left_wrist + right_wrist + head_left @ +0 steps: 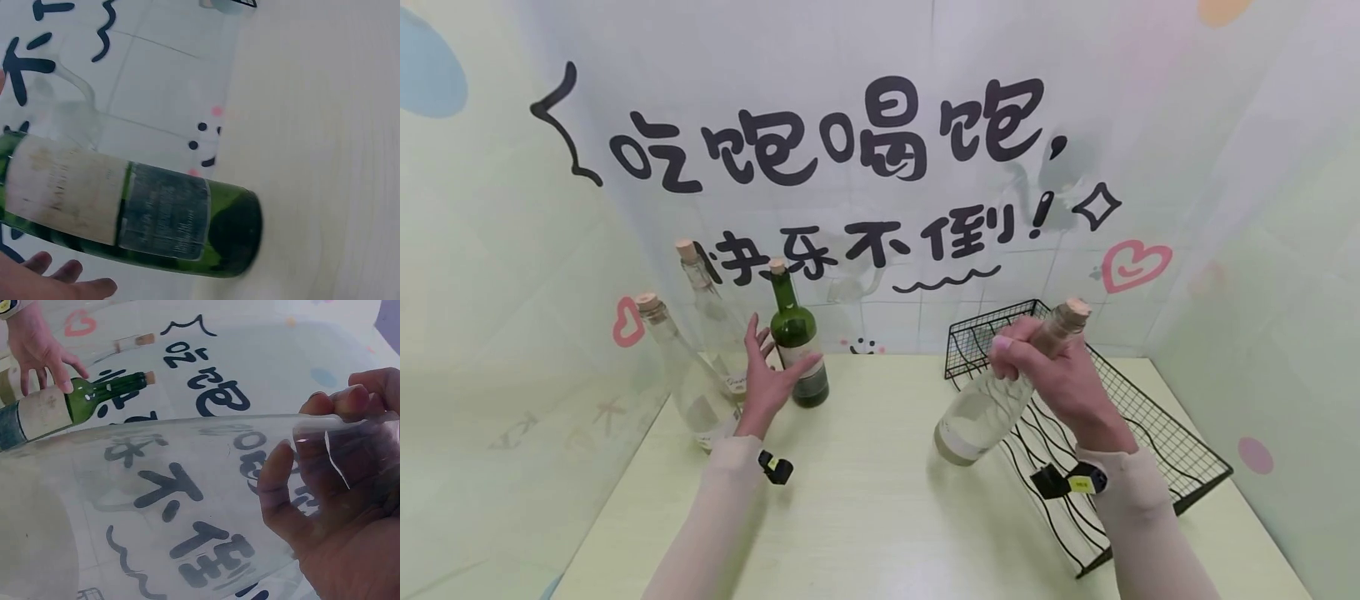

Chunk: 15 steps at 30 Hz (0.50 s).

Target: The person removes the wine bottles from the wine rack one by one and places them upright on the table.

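Note:
In the head view my right hand (1056,371) grips a clear glass bottle (985,417) round its neck. The bottle is corked, tilted, and held at the near left side of the black wire rack (1138,417). The right wrist view shows fingers curled round the clear glass. My left hand (771,383), fingers and thumb spread, reaches beside a green wine bottle (793,325) that stands upright with a cork in it. Its thumb overlaps the pale label in the head view. In the left wrist view the fingertips (94,289) show beside the green glass.
Two more corked clear bottles stand left of my left hand, one nearer (681,375) and one farther back (707,304). The pale table (865,500) meets a printed backdrop (880,50) with black lettering. The rack has wavy wire rows and mesh sides.

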Tool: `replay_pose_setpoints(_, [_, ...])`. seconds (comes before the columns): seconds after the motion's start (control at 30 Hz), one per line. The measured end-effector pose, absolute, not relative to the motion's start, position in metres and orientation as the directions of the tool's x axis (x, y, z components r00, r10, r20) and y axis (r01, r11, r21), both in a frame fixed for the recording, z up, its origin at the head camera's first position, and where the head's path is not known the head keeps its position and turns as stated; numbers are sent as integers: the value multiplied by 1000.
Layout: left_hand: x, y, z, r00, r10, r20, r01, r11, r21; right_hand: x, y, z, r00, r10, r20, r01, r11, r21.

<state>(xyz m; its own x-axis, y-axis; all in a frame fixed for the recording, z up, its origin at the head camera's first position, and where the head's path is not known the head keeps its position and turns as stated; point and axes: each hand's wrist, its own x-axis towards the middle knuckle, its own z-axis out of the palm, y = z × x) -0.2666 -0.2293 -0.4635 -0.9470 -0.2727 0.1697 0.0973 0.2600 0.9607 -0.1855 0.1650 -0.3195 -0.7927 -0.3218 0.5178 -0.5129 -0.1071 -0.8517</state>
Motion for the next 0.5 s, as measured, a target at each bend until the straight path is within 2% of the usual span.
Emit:
replay_pose_setpoints(0.27, [-224, -216, -442, -931, -243, 273, 171, 370, 913, -186, 167, -311, -804, -324, 499, -420, -286, -861])
replay_pose_setpoints(0.5, [-196, -188, -428, -925, -97, 367, 295, 422, 857, -187, 164, -308, -798, -355, 487, -350, -386, -854])
